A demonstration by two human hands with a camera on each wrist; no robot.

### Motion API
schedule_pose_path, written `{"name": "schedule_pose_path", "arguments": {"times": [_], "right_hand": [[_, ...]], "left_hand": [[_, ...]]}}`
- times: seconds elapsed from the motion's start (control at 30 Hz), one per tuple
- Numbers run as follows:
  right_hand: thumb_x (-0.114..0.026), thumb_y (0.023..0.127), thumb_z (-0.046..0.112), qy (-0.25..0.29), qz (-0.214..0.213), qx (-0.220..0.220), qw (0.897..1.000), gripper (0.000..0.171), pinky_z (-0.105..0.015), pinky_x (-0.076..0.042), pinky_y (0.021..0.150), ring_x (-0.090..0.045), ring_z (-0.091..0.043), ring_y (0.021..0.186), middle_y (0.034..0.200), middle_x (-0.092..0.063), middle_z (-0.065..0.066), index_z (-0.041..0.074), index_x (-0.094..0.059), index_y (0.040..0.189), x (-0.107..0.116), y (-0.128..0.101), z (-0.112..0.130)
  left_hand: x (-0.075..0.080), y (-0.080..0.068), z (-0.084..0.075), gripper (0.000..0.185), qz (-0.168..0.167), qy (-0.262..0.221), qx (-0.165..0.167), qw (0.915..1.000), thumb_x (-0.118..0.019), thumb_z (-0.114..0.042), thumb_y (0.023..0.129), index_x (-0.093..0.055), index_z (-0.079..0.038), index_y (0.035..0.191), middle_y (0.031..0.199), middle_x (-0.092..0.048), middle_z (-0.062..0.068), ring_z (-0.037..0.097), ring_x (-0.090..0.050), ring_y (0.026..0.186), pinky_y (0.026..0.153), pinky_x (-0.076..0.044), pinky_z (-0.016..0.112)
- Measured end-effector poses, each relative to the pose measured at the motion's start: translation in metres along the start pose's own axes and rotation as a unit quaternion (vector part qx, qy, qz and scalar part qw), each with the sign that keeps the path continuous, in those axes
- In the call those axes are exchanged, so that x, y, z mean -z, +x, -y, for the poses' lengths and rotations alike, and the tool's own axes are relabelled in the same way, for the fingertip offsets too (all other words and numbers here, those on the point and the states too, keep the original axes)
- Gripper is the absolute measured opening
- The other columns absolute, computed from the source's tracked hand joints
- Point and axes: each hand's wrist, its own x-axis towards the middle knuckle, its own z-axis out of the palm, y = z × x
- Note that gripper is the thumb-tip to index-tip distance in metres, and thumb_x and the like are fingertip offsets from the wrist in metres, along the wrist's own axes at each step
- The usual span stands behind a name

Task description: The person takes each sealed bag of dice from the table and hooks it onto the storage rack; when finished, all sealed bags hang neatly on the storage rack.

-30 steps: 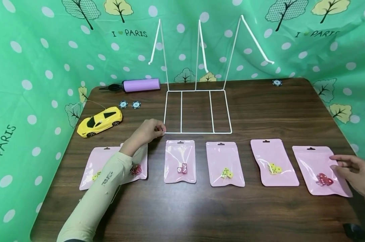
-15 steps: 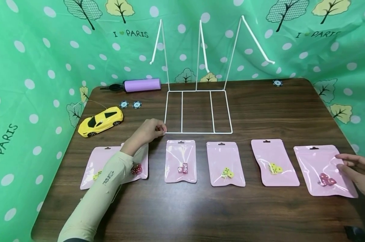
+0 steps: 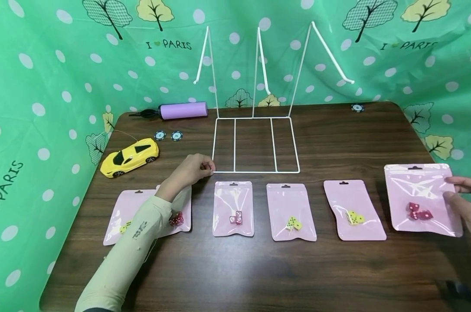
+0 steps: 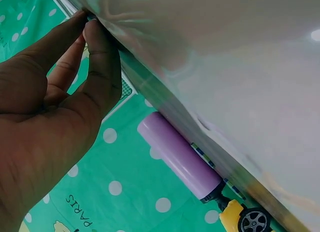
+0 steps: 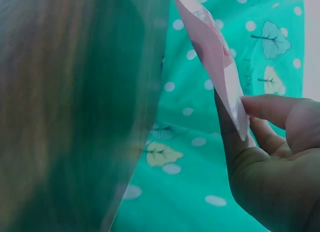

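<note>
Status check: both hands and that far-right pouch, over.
Right hand pinches pink pouch by its edge, lifted off table, red dice inside. Left hand pinches front corner of white wire rack. Nothing between pouch and rack.

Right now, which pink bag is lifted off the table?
The far-right pink bag with red dice, pinched by the right hand. The other pink bags lie flat on the table.
</note>
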Motion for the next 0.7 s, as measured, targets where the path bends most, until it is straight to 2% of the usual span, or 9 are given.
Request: {"name": "schedule_pose_path", "arguments": {"times": [0.03,0.13,0.27,0.37,0.4,0.47,0.5,0.57,0.7], "right_hand": [[-0.054,0.1,-0.017,-0.002,0.008,-0.004,1.0,0.061,-0.014,-0.027,0.04,-0.047,0.008,0.065,0.097,-0.057,0.02,0.04,-0.07,0.117,-0.001,0.001,0.006],[-0.052,0.1,-0.019,0.036,0.016,-0.014,0.999,0.061,-0.012,-0.032,0.038,-0.041,0.006,0.044,0.098,-0.057,0.015,0.036,-0.072,0.118,-0.005,0.006,0.019],[-0.049,0.099,-0.023,0.123,0.027,-0.021,0.992,0.059,-0.009,-0.04,0.042,-0.05,0.005,0.044,0.103,-0.057,0.008,0.027,-0.073,0.12,-0.012,0.011,0.029],[-0.047,0.099,-0.026,0.239,0.02,-0.027,0.97,0.052,-0.01,-0.048,0.049,-0.062,0.001,0.051,0.105,-0.058,0.0,0.013,-0.074,0.12,-0.021,0.014,0.039],[-0.047,0.099,-0.027,0.251,0.017,-0.025,0.967,0.051,-0.01,-0.049,0.051,-0.064,0.0,0.053,0.106,-0.058,-0.001,0.011,-0.074,0.12,-0.024,0.015,0.043],[-0.047,0.098,-0.028,0.308,0.015,-0.027,0.951,0.047,-0.012,-0.053,0.056,-0.07,-0.003,0.059,0.107,-0.058,-0.005,0.004,-0.074,0.121,-0.03,0.018,0.051],[-0.048,0.098,-0.028,0.312,0.014,-0.022,0.95,0.047,-0.012,-0.054,0.057,-0.071,-0.004,0.061,0.107,-0.058,-0.006,0.002,-0.074,0.122,-0.032,0.019,0.055],[-0.049,0.099,-0.026,0.291,0.02,-0.02,0.956,0.046,-0.012,-0.054,0.058,-0.072,-0.002,0.066,0.11,-0.056,-0.005,0.004,-0.073,0.124,-0.035,0.021,0.064],[-0.05,0.1,-0.025,0.296,0.027,-0.013,0.955,0.044,-0.014,-0.054,0.055,-0.073,-0.004,0.067,0.113,-0.054,-0.007,0.001,-0.071,0.128,-0.043,0.024,0.082]], "left_hand": [[0.0,0.0,0.0,0.009,0.001,0.0,0.001,1.0,-0.073,0.0,0.101,-0.076,-0.006,0.094,0.089,-0.072,0.007,0.02,-0.06,0.081,0.072,-0.049,0.033],[0.0,0.0,0.0,0.009,0.001,-0.001,0.003,1.0,-0.073,0.0,0.101,-0.076,-0.006,0.095,0.089,-0.072,0.007,0.019,-0.06,0.081,0.072,-0.049,0.033],[-0.001,0.001,0.0,0.009,0.003,-0.001,0.002,1.0,-0.073,0.0,0.101,-0.076,-0.006,0.094,0.089,-0.072,0.007,0.019,-0.06,0.081,0.072,-0.049,0.032],[-0.001,0.002,0.001,0.009,0.002,0.0,0.0,1.0,-0.073,0.0,0.101,-0.075,-0.006,0.094,0.089,-0.073,0.007,0.019,-0.06,0.081,0.072,-0.049,0.032],[-0.001,0.002,0.001,0.009,0.001,0.0,0.0,1.0,-0.073,0.0,0.101,-0.076,-0.006,0.094,0.089,-0.073,0.007,0.019,-0.06,0.081,0.072,-0.049,0.032],[-0.001,0.002,0.0,0.01,0.0,0.0,0.001,1.0,-0.073,0.0,0.101,-0.076,-0.006,0.094,0.089,-0.073,0.007,0.019,-0.06,0.081,0.071,-0.049,0.032],[-0.001,0.002,0.0,0.01,-0.001,0.001,0.001,1.0,-0.073,0.0,0.101,-0.076,-0.006,0.094,0.089,-0.073,0.007,0.019,-0.06,0.081,0.071,-0.049,0.032],[-0.001,0.001,0.0,0.01,-0.001,0.0,0.003,1.0,-0.073,0.0,0.101,-0.075,-0.006,0.094,0.089,-0.073,0.007,0.019,-0.06,0.08,0.071,-0.049,0.032],[-0.001,0.0,-0.001,0.01,0.001,0.0,0.007,1.0,-0.073,0.0,0.101,-0.075,-0.006,0.094,0.089,-0.072,0.007,0.019,-0.06,0.08,0.071,-0.049,0.032]]}}
